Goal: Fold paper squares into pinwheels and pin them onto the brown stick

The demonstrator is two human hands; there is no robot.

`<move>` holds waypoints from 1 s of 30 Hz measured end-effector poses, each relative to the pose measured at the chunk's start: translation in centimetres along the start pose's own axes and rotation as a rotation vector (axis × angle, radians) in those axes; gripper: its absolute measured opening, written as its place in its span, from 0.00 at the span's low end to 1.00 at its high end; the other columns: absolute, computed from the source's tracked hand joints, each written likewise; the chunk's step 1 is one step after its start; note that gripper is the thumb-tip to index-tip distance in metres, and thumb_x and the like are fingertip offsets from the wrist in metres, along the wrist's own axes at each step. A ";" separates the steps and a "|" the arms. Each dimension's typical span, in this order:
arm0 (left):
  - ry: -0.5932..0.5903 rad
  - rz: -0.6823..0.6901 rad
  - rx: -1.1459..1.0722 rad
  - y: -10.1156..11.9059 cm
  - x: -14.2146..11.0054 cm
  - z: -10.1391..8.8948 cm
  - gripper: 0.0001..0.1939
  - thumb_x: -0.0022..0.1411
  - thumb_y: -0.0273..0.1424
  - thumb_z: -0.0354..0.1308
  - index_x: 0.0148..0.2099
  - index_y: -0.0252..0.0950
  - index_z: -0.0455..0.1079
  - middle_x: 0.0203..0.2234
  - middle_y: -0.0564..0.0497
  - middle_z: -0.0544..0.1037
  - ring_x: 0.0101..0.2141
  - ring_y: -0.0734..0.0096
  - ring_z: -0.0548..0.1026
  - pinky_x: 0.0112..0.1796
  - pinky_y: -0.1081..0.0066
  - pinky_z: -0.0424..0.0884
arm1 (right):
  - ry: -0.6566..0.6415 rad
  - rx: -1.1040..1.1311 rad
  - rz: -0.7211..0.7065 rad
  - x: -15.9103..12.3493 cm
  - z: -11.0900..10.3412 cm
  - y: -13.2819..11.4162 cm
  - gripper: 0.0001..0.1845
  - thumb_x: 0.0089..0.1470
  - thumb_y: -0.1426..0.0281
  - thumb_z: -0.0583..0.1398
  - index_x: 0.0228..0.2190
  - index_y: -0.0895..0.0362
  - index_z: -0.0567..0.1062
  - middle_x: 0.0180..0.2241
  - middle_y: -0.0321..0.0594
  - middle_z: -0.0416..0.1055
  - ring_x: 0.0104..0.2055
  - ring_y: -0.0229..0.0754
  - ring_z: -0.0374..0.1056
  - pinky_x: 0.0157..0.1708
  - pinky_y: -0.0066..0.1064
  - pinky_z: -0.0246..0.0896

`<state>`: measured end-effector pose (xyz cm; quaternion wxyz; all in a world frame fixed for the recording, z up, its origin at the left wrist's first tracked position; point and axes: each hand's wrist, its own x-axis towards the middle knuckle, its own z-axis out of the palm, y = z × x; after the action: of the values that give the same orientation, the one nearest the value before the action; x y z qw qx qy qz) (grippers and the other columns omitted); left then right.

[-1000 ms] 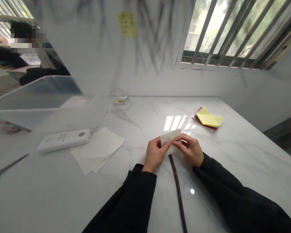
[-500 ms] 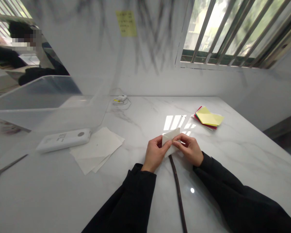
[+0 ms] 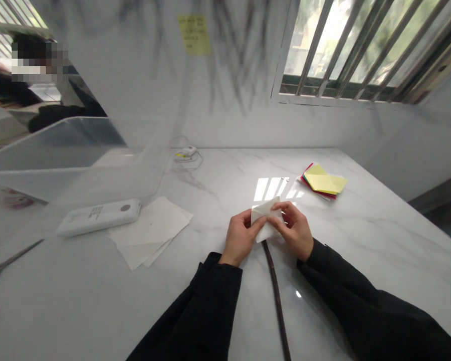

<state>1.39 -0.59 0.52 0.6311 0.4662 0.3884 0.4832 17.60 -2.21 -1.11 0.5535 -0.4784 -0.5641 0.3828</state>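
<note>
The piece of paper (image 3: 266, 231) is small and creamy white, partly folded, with a slanting line across its upper part and its upper right corner rising to a point. Pinched at its left and right sides, which are partly covered, it is tilted over the bench (image 3: 218, 183), well in from the far edge and the right edge.

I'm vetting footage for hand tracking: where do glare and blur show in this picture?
Head view: left hand, right hand and white paper look fairly crisp; head view: striped glare on the table beyond them, a small bright spot right of the dark stick; head view: writing on the yellow note too blurred to read.
</note>
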 end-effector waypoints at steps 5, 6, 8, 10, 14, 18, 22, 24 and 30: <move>0.024 -0.011 0.006 -0.1 0.0 0.0 0.15 0.54 0.40 0.73 0.37 0.34 0.81 0.31 0.48 0.84 0.31 0.66 0.79 0.36 0.69 0.76 | 0.014 0.077 -0.002 -0.2 0.4 -0.2 0.42 0.57 0.57 0.68 0.67 0.48 0.59 0.44 0.43 0.79 0.41 0.45 0.77 0.38 0.36 0.75; 0.024 -0.012 0.001 -0.1 0.1 0.0 0.15 0.54 0.41 0.73 0.37 0.34 0.81 0.31 0.48 0.84 0.31 0.66 0.79 0.36 0.69 0.76 | 0.019 0.094 0.002 -0.2 0.5 -0.3 0.45 0.57 0.58 0.68 0.68 0.49 0.56 0.44 0.43 0.79 0.41 0.46 0.77 0.40 0.37 0.75; 0.020 -0.010 -0.004 -0.2 0.1 -0.1 0.16 0.53 0.41 0.73 0.37 0.33 0.81 0.32 0.47 0.84 0.31 0.66 0.79 0.36 0.69 0.76 | 0.024 0.120 0.008 -0.1 0.5 -0.3 0.47 0.56 0.58 0.68 0.69 0.50 0.54 0.43 0.44 0.80 0.42 0.46 0.78 0.42 0.38 0.76; 0.015 -0.005 -0.001 -0.3 0.1 -0.1 0.16 0.53 0.41 0.73 0.38 0.33 0.81 0.32 0.47 0.84 0.31 0.66 0.79 0.36 0.68 0.76 | 0.022 0.117 0.008 -0.1 0.5 -0.3 0.43 0.56 0.58 0.69 0.67 0.51 0.60 0.43 0.44 0.80 0.43 0.46 0.78 0.43 0.39 0.76; 0.019 0.000 -0.006 -0.3 0.2 -0.2 0.18 0.53 0.41 0.74 0.39 0.33 0.82 0.33 0.46 0.84 0.32 0.66 0.79 0.37 0.68 0.75 | 0.013 0.062 0.031 0.1 0.3 -0.2 0.24 0.56 0.56 0.68 0.49 0.54 0.76 0.44 0.45 0.81 0.45 0.49 0.77 0.45 0.40 0.75; 0.018 0.000 -0.016 -0.4 0.2 -0.2 0.19 0.54 0.43 0.73 0.40 0.32 0.83 0.35 0.45 0.85 0.32 0.66 0.79 0.36 0.69 0.75 | -0.002 0.074 0.102 0.1 0.2 0.1 0.18 0.54 0.54 0.69 0.38 0.55 0.81 0.38 0.43 0.82 0.40 0.50 0.78 0.41 0.40 0.75; 0.018 0.011 -0.005 -0.4 0.2 -0.2 0.20 0.54 0.44 0.72 0.40 0.32 0.83 0.35 0.45 0.85 0.32 0.67 0.78 0.36 0.70 0.74 | 0.004 0.062 0.063 0.2 0.1 0.2 0.16 0.55 0.56 0.69 0.37 0.55 0.82 0.37 0.41 0.82 0.40 0.49 0.78 0.42 0.39 0.74; 0.019 0.023 0.006 -0.4 0.2 -0.2 0.21 0.54 0.44 0.73 0.40 0.31 0.83 0.36 0.45 0.85 0.32 0.67 0.78 0.36 0.70 0.73 | 0.007 0.058 0.044 0.3 0.1 0.2 0.15 0.54 0.56 0.70 0.36 0.55 0.82 0.35 0.41 0.81 0.39 0.48 0.77 0.41 0.39 0.74; 0.028 0.026 0.021 -0.4 0.3 -0.2 0.20 0.54 0.42 0.73 0.42 0.31 0.83 0.37 0.45 0.85 0.33 0.65 0.79 0.37 0.68 0.74 | 0.015 0.087 0.049 0.3 0.1 0.3 0.17 0.52 0.56 0.71 0.37 0.56 0.83 0.36 0.41 0.82 0.38 0.48 0.78 0.40 0.40 0.75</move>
<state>1.35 -0.33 0.05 0.6142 0.4711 0.3963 0.4937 17.54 -1.84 -1.33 0.5682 -0.4706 -0.5309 0.4168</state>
